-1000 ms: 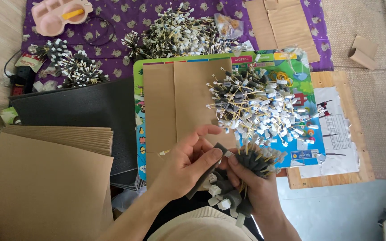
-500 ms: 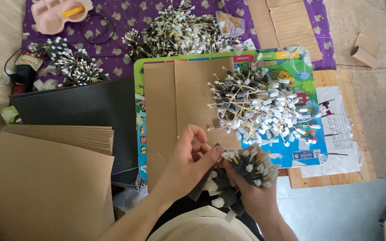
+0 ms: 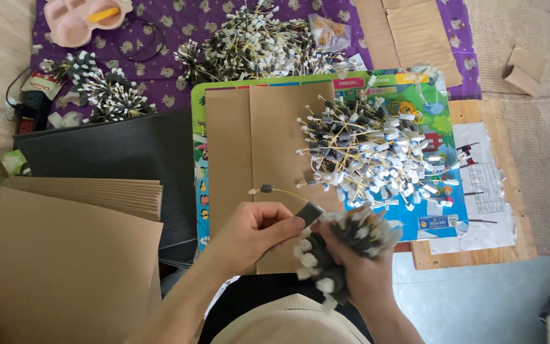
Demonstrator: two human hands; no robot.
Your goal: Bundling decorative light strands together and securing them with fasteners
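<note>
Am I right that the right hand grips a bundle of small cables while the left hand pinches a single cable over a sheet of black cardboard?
Not quite. In the head view the left hand pinches the single cable over a brown cardboard sheet, not a black one. The right hand does grip the bundle of cables.

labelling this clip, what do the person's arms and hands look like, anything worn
Both forearms are bare, with no sleeves in view. The left hand and right hand wear no gloves; no rings, watch or wristband show.
</note>
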